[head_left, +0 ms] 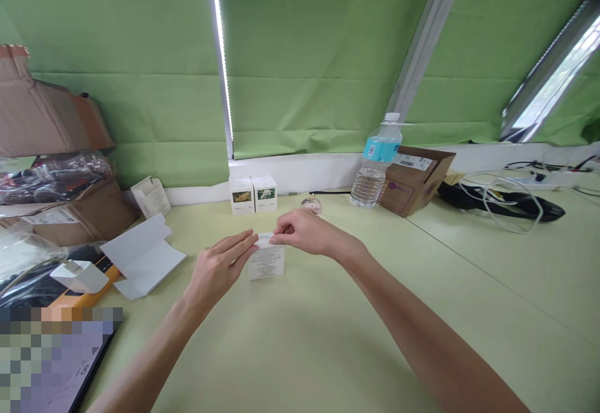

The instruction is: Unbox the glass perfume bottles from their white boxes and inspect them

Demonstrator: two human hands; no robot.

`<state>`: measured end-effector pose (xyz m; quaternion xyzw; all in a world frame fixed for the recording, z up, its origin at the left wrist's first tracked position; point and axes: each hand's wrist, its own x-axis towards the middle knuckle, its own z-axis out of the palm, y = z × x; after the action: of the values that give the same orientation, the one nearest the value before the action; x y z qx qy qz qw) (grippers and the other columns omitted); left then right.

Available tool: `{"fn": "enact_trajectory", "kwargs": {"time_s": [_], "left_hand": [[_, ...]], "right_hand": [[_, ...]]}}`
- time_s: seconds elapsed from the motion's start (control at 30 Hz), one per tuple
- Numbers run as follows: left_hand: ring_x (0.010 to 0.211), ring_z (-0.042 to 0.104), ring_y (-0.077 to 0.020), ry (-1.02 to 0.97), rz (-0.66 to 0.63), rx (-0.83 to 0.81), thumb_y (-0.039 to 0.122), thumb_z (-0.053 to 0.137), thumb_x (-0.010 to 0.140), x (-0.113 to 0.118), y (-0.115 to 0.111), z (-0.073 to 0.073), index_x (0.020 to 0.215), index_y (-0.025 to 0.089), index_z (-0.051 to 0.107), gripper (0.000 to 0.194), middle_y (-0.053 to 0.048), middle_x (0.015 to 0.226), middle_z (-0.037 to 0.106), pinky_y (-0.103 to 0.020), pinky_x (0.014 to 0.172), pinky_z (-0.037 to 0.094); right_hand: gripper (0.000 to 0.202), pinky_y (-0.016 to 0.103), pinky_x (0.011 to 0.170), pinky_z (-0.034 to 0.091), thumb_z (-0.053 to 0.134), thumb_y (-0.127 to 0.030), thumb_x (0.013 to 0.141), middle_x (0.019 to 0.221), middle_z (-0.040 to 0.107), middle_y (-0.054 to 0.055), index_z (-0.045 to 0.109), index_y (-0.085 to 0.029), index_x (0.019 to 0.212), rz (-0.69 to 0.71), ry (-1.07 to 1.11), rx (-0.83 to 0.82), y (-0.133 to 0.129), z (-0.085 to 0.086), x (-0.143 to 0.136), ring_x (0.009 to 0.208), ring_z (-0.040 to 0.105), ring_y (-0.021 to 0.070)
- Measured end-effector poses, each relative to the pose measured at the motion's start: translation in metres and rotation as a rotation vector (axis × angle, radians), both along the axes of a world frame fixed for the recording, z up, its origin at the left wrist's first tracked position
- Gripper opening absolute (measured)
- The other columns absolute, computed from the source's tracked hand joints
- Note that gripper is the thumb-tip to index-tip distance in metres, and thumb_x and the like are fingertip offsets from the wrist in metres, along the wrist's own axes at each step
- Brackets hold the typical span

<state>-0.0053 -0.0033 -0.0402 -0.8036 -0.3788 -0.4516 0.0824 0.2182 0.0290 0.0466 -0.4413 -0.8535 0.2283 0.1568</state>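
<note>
A small white box with printed text on its facing side stands on the table in front of me. My left hand has its fingers together, with the fingertips and thumb at the box's top left corner. At the top right edge my right hand is closed in a pinch with curled fingers. Between the two hands shows a strip of the box's top with bluish print. Just behind my right hand sits a small round glass bottle with a gold-coloured tip, partly hidden by the hand.
Two white picture boxes stand against the wall. To the right are a water bottle, a cardboard carton and a black object with a white cable. At left lie folded white card, a white charger and stacked cartons.
</note>
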Motion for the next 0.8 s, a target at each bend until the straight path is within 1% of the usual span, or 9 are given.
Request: {"fn": "enact_trajectory", "kwargs": {"time_s": [0.2, 0.33, 0.47, 0.6, 0.8], "left_hand": [[0.1, 0.068, -0.0192, -0.011, -0.004, 0.017, 0.021, 0.059, 0.089, 0.001, 0.0, -0.002, 0.115, 0.031, 0.066, 0.029, 0.002, 0.119, 0.067, -0.033, 0.087, 0.058], [0.101, 0.067, -0.0197, -0.034, -0.013, 0.023, 0.022, 0.058, 0.09, 0.001, 0.001, -0.005, 0.117, 0.032, 0.065, 0.03, 0.001, 0.118, 0.067, -0.034, 0.088, 0.058], [0.102, 0.067, -0.0205, -0.058, -0.011, 0.031, 0.021, 0.058, 0.09, 0.003, 0.002, -0.012, 0.117, 0.032, 0.064, 0.03, 0.0, 0.119, 0.067, -0.035, 0.087, 0.057], [0.107, 0.064, -0.0211, -0.063, -0.011, 0.034, 0.019, 0.059, 0.089, 0.005, 0.001, -0.02, 0.122, 0.032, 0.06, 0.035, -0.002, 0.124, 0.064, -0.036, 0.089, 0.056], [0.111, 0.062, -0.0222, -0.12, -0.006, -0.002, 0.019, 0.059, 0.089, 0.01, 0.0, -0.027, 0.122, 0.031, 0.058, 0.036, -0.004, 0.127, 0.061, -0.036, 0.089, 0.057]], "right_hand": [[0.03, 0.023, 0.049, 0.025, 0.06, -0.045, 0.08, 0.061, 0.051, -0.004, 0.059, -0.017, 0.068, 0.015, 0.021, -0.013, 0.0, 0.001, 0.0, 0.053, 0.038, 0.0084], [0.029, 0.023, 0.05, 0.025, 0.061, -0.044, 0.079, 0.062, 0.052, -0.004, 0.059, -0.017, 0.068, 0.01, 0.019, -0.001, 0.002, -0.001, 0.0, 0.054, 0.039, 0.0086], [0.026, 0.023, 0.05, 0.027, 0.062, -0.043, 0.079, 0.066, 0.056, -0.003, 0.06, -0.018, 0.071, 0.008, 0.029, -0.006, 0.002, -0.003, 0.0, 0.056, 0.043, 0.0093], [0.023, 0.023, 0.052, 0.03, 0.063, -0.04, 0.078, 0.072, 0.06, -0.001, 0.062, -0.018, 0.075, 0.009, 0.043, -0.024, 0.002, -0.004, 0.001, 0.061, 0.049, 0.0107], [0.026, 0.023, 0.051, 0.03, 0.063, -0.043, 0.078, 0.069, 0.058, -0.002, 0.06, -0.018, 0.073, 0.025, 0.064, -0.052, 0.004, -0.005, 0.003, 0.06, 0.047, 0.0106]]}}
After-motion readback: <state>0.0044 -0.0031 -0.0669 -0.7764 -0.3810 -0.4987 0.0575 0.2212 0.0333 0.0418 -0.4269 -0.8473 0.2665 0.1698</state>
